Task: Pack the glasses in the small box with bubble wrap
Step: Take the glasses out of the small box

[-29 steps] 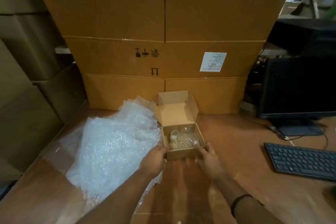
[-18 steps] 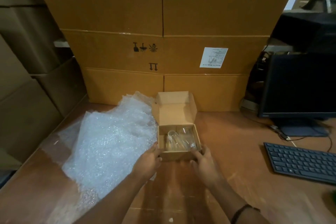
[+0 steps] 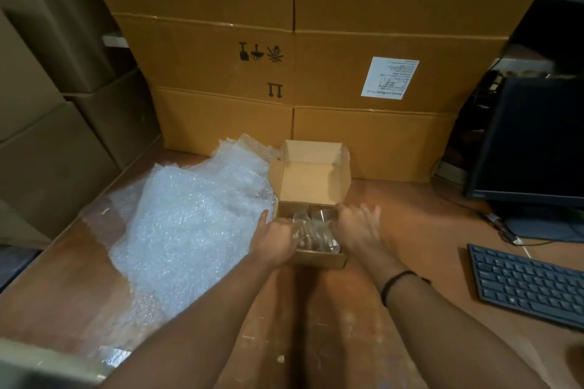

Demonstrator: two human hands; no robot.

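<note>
We locate the small box [image 3: 319, 259] directly between the two hands, its lid flap raised on the side away from the wrists. The glasses [image 3: 316, 232] lie inside it, between the two sets of fingers. The left hand [image 3: 275, 241] sits over the box's left wall, fingers curled down into the interior. We cannot tell whether they grip a glass or only the wall. The right hand [image 3: 357, 227] is at the right rim, blurred, fingers spread and holding nothing. The bubble wrap [image 3: 196, 221] lies just outboard of the left hand, and a keyboard [image 3: 531, 287] lies well outboard of the right forearm.
</note>
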